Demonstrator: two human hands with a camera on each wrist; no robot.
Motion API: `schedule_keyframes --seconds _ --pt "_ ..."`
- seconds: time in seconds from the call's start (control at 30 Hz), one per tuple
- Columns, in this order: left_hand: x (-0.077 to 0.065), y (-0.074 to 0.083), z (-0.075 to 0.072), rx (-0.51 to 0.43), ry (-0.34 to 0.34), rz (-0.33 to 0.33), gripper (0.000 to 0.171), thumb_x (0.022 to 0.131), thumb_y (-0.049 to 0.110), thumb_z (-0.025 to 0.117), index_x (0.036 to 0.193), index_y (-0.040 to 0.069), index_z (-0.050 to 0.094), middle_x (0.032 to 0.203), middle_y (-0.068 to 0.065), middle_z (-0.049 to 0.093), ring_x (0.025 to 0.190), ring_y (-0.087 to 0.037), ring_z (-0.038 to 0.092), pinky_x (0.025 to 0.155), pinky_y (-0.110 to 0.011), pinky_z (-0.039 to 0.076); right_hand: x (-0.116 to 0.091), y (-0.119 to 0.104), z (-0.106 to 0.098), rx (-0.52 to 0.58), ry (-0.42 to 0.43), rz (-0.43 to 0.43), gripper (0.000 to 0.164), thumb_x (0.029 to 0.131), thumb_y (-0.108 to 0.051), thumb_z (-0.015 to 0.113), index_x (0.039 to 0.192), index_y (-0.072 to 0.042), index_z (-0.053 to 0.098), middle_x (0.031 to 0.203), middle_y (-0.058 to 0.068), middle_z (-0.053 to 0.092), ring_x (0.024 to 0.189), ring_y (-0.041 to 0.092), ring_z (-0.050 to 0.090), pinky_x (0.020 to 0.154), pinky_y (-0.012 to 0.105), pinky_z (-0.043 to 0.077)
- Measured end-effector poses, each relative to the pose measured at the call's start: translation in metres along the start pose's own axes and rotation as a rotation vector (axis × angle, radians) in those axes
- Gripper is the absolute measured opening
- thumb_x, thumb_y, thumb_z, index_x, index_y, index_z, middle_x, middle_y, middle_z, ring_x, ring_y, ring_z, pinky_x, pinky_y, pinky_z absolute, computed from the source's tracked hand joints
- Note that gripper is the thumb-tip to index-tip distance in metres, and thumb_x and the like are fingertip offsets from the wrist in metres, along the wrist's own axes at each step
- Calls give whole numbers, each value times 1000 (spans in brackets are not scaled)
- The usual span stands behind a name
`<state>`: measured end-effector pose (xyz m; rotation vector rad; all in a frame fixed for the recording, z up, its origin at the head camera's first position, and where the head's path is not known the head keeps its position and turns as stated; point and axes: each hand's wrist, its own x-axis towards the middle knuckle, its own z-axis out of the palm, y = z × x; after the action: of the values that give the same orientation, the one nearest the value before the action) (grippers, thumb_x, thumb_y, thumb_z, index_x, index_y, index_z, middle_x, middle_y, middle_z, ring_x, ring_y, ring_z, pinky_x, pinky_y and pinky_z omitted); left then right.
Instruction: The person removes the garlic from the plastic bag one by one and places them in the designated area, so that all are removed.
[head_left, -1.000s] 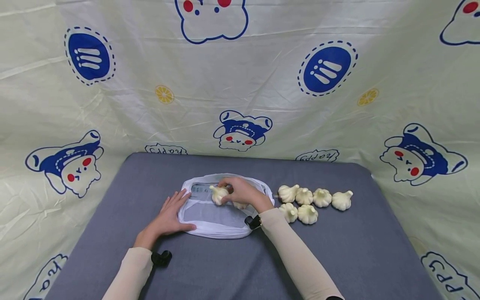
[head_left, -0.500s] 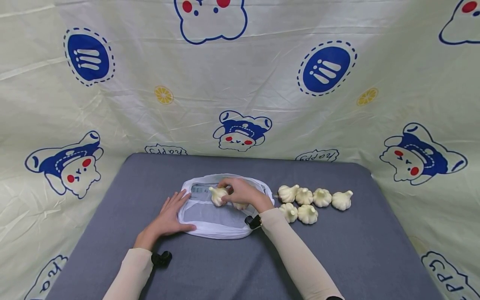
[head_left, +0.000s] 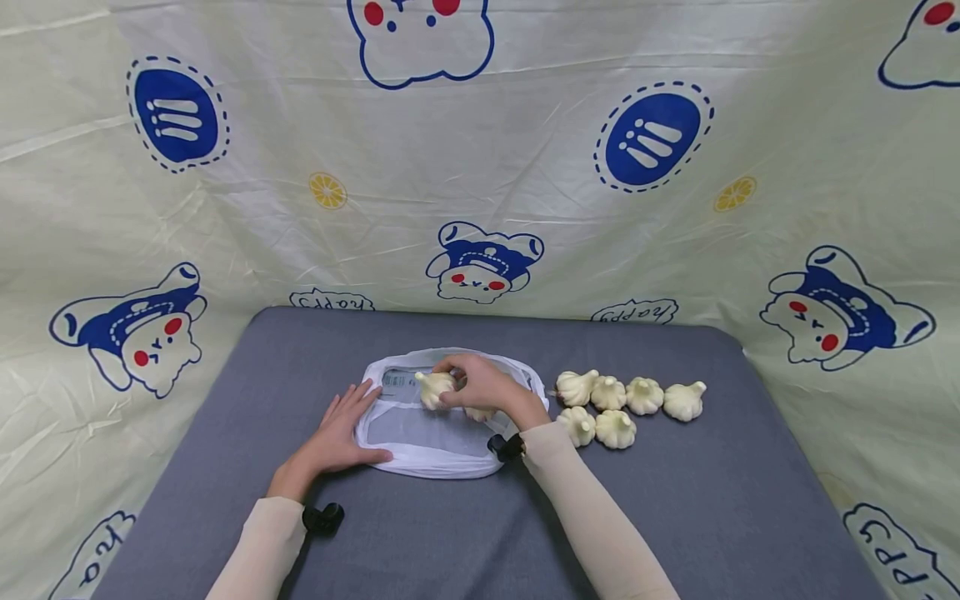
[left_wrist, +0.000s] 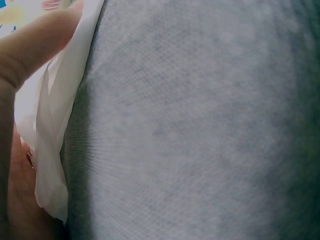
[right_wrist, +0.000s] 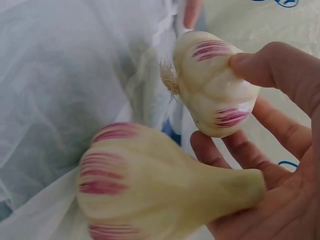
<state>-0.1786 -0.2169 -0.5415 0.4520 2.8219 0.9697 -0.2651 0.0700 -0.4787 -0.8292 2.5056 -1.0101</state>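
Observation:
A white plastic bag (head_left: 442, 464) lies spread on the table with its mouth wide and its rim rolled outward. My left hand (head_left: 337, 429) rests along the bag's left rim, fingers spread and fairly straight, the thumb on the front edge. In the left wrist view, that thumb (left_wrist: 40, 42) lies over the white plastic. Inside the bag's mouth, my right hand (head_left: 491, 387) holds a garlic bulb (head_left: 433, 390) between thumb and fingers. A second garlic bulb (right_wrist: 145, 185), purple-streaked, is below that hand, mostly hidden from the head view.
To the right of the bag, several garlic bulbs (head_left: 615, 429) sit in two rows. The table (head_left: 660, 508) has a grey cloth cover. A patterned curtain (head_left: 570, 233) hangs behind it.
The garlic bulb in my right hand has shifted very slightly left within the bag's mouth. My left hand stays in place on the rim.

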Motion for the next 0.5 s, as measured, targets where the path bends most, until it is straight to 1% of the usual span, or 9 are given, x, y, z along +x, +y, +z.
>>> schedule_keyframes --seconds 0.1,0.23,0.3,0.5 --pt "0 0 0 3 -1 -2 113 74 53 86 161 5 32 171 -19 20 157 -48 10 125 -65 4 -3 -3 -2 37 29 -4 42 88 -22 79 128 -14 68 128 5 65 113 23 64 95 40 56" --pt "0 0 1 0 -6 -9 113 74 53 86 161 6 32 171 -19 20 158 -48 10 126 -65 3 -9 -6 -5 67 79 -10 47 88 -20 77 133 -15 65 131 6 64 114 24 64 99 40 56" --pt "0 0 1 0 -8 -9 113 74 53 86 161 6 32 171 -19 20 158 -48 10 126 -64 3 -12 -7 -6 88 102 -26 49 88 -18 76 136 -14 64 131 7 64 115 23 63 102 40 55" --pt "0 -1 1 7 2 6 113 73 52 86 161 5 32 171 -20 20 157 -48 11 126 -65 4 -27 -9 -9 172 167 -87 45 88 -13 74 132 -10 66 129 9 65 114 25 64 105 41 54"
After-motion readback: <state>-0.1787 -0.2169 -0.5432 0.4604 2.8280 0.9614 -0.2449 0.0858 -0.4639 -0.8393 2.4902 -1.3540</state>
